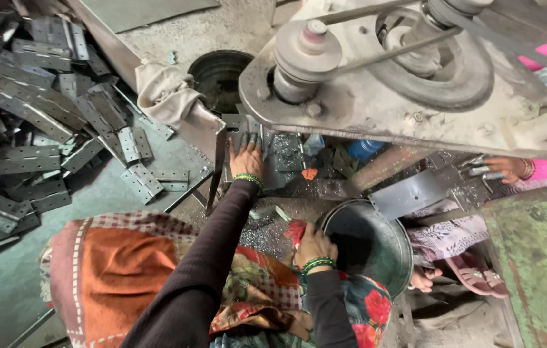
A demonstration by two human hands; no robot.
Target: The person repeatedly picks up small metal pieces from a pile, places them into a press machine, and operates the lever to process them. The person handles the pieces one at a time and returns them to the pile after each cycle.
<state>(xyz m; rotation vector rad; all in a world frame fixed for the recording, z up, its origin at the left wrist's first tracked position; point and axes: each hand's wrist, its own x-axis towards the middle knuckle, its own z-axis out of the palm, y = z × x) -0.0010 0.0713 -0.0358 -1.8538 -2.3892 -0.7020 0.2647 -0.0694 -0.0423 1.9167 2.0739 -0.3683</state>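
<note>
Left hand (246, 156) outstretched, seemingly flat.

I see no packages, labels, signs or screens anywhere around me (only bare metal and cloth, all of it unmarked).

Single head-worn view, looking steeply down, close over the lap and machine base, floor at left

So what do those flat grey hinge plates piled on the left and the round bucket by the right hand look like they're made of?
Flat grey hinge plates: likely bare sheet steel, dull grey with sharp edges and punched holes. Round bucket: probably galvanised metal, with a thin shiny rim and dark interior.
</note>
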